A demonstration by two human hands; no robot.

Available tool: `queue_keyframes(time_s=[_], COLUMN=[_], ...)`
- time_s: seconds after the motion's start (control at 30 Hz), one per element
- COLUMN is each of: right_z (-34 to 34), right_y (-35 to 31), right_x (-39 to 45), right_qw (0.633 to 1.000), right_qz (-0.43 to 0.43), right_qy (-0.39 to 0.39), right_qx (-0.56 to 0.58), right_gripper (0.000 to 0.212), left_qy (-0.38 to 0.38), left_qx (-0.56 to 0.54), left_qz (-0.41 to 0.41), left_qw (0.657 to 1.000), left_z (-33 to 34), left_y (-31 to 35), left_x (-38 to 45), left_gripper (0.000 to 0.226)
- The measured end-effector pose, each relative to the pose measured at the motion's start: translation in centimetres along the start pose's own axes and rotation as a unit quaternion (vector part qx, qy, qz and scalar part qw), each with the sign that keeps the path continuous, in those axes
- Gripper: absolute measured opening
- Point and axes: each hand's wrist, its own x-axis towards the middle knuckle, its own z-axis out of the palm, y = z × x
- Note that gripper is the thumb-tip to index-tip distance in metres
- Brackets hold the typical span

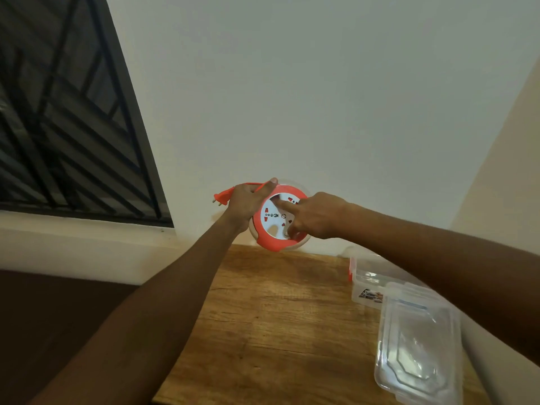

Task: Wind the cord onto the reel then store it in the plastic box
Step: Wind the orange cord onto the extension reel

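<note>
A round orange and white reel (270,233) with sockets on its white face is held up in the air above the far end of the wooden table (277,317). My left hand (247,201) grips its left rim, thumb along the top edge. The orange plug (221,197) and a short stretch of cord stick out to the left of that hand. My right hand (314,214) rests on the reel's white face, index finger pressed into it. The clear plastic box (366,283) stands open on the table at the right, partly hidden by my right forearm.
The box's clear lid (418,343) lies flat on the table in front of the box, near the right edge. A white wall rises behind the table. A dark barred window (67,118) fills the upper left. Dark floor lies left of the table.
</note>
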Motion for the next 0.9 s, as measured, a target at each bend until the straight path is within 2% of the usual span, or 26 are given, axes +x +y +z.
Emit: queue_keyframes(time_s=[0.1,0.17,0.33,0.43,0.5,0.53,0.63,0.77,0.9], right_z=[-0.9,-1.3,-0.4,-0.4,-0.7,-0.6,0.4,1.5,2.5], right_y=[-0.3,-0.6,-1.3,-1.0,-1.3,-1.2,-0.9,-1.6,-2.6], right_x=[0.7,1.2,1.8,2.2,2.1,2.0,2.2,3.0,3.6], right_qw=[1.000,1.000,0.995,0.999,0.998,0.996,0.996,0.980,0.968], right_qz=[-0.011,-0.030,0.040,0.026,0.048,0.061,0.081,0.154,0.189], right_qy=[-0.007,-0.005,-0.092,-0.023,-0.011,-0.001,0.038,0.092,0.079], right_qx=[-0.002,0.007,-0.007,0.009,0.050,0.069,0.030,0.087,0.142], right_gripper=[0.062,0.059,0.060,0.043,0.036,0.040,0.077,0.083,0.084], left_qy=[-0.031,-0.039,-0.057,-0.056,-0.054,-0.053,-0.037,-0.011,-0.006], left_qx=[0.032,0.037,0.007,0.002,0.002,-0.007,-0.024,-0.019,-0.036], left_qz=[0.008,0.007,-0.006,-0.004,0.003,0.006,0.005,0.017,0.005], left_qw=[0.999,0.999,0.998,0.998,0.999,0.999,0.999,1.000,0.999], left_z=[0.7,1.3,0.9,0.8,0.7,0.7,0.5,0.5,0.6], left_y=[-0.3,-0.6,-0.8,-0.6,-0.5,-0.4,0.1,0.8,0.3], left_x=[0.1,0.0,0.1,0.0,0.0,0.0,0.2,0.2,0.0], left_gripper=[0.029,0.032,0.033,0.033,0.032,0.032,0.038,0.023,0.025])
